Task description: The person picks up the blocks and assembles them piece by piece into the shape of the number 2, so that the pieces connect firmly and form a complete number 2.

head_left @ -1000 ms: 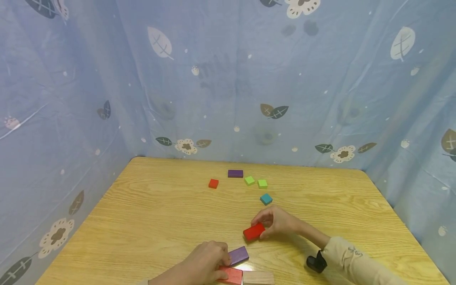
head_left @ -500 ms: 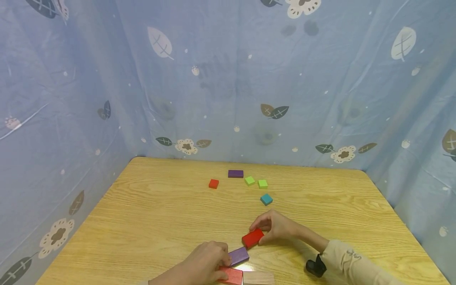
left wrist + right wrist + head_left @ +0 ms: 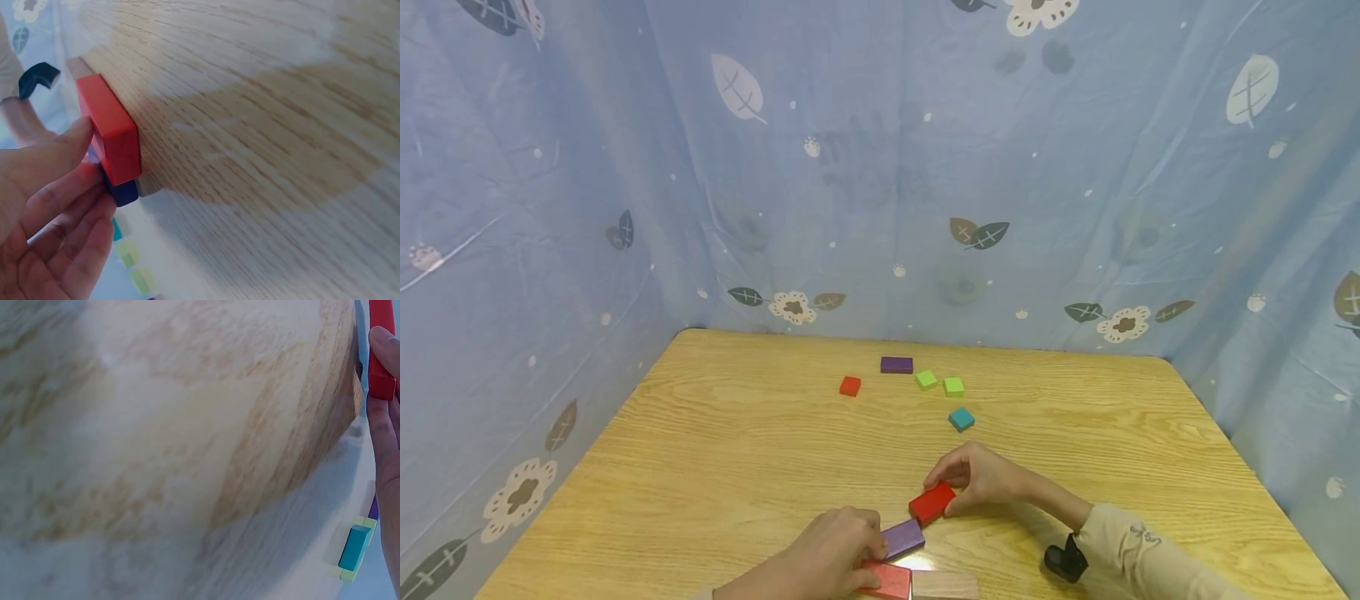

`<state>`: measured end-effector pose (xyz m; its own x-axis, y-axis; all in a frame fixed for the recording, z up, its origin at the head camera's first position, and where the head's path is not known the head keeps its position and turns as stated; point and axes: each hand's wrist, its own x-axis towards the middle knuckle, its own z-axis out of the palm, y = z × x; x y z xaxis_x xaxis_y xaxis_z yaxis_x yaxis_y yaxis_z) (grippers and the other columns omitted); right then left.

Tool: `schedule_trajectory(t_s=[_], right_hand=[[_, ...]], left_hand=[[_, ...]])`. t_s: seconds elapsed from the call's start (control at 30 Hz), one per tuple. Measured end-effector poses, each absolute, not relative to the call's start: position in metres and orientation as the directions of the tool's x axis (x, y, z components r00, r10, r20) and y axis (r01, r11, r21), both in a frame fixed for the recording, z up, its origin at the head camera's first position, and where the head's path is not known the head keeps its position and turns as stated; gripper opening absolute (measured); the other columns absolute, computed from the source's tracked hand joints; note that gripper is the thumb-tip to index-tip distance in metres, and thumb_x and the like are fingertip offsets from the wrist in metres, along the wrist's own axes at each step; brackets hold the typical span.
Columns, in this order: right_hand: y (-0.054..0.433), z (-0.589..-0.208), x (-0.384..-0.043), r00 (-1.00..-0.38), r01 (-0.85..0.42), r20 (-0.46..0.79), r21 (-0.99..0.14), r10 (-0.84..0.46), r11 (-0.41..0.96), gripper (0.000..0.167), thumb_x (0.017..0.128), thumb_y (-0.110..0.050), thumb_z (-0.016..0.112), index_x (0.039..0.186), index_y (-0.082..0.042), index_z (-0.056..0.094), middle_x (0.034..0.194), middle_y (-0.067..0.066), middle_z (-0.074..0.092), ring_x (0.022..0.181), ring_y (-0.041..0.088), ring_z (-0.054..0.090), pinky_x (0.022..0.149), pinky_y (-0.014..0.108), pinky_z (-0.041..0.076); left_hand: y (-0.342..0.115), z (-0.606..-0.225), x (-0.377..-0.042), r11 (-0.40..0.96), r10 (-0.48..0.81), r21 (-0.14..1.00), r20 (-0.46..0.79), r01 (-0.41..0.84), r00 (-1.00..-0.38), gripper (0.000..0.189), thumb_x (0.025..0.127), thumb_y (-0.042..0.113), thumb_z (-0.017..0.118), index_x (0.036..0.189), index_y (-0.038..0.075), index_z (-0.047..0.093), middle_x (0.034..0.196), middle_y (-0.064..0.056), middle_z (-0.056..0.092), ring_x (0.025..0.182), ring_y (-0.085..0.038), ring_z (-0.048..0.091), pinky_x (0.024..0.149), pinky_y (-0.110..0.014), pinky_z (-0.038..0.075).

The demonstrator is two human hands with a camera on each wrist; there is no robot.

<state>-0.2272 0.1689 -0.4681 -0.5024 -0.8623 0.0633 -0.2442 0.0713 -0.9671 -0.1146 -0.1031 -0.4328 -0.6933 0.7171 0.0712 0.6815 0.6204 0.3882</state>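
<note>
My left hand (image 3: 831, 550) has its thumb on a light red block (image 3: 889, 579) and its curled fingers at a purple block (image 3: 901, 541) lying slantwise behind it. In the left wrist view the thumb rests on the red block (image 3: 112, 119), with the dark blue-purple block (image 3: 124, 192) beside the fingertips. My right hand (image 3: 981, 475) pinches a bright red block (image 3: 932, 503) between thumb and fingers, its near end right at the purple block's far corner. A plain wood block (image 3: 945, 585) sits end to end with the light red one.
Farther back on the wooden table (image 3: 737, 450) lie a teal block (image 3: 962, 419), two lime green blocks (image 3: 953, 387), a small red block (image 3: 850, 386) and a dark purple block (image 3: 897, 365). A patterned blue curtain (image 3: 865, 183) surrounds the table. A black strap piece (image 3: 1066, 559) hangs at the right sleeve.
My right hand has brought the bright red block slightly toward me, up close to the purple block, and turned it a little. The left hand and its blocks have stayed almost still.
</note>
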Motion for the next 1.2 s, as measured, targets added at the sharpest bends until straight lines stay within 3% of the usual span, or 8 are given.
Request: schedule_trajectory(t_s=[0.87, 1.2], right_hand=[[0.1626, -0.4658, -0.2310, -0.457, -0.317, 0.086, -0.946, -0.885, 0.073, 0.035, 0.076, 0.007, 0.074, 0.109, 0.010, 0.065, 0.109, 0.022, 0.066, 0.106, 0.019, 0.063, 0.090, 0.033, 0.049], [0.1615, -0.4666, -0.2334, -0.412, -0.351, 0.125, -0.936, -0.902, 0.031, 0.034, 0.077, 0.007, 0.074, 0.109, 0.012, 0.063, 0.109, 0.026, 0.065, 0.106, 0.021, 0.063, 0.088, 0.034, 0.050]], left_hand=[[-0.1039, -0.4327, -0.1142, 0.624, 0.711, 0.391, 0.073, 0.676, -0.699, 0.017, 0.073, 0.024, 0.083, 0.086, 0.014, 0.077, 0.073, 0.016, 0.054, 0.057, 0.006, 0.040, 0.050, -0.009, 0.034], [-0.1035, -0.4324, -0.1149, 0.594, 0.733, 0.373, 0.113, 0.713, -0.671, 0.015, 0.072, 0.022, 0.084, 0.083, 0.015, 0.077, 0.073, 0.016, 0.054, 0.056, 0.007, 0.039, 0.050, -0.008, 0.032]])
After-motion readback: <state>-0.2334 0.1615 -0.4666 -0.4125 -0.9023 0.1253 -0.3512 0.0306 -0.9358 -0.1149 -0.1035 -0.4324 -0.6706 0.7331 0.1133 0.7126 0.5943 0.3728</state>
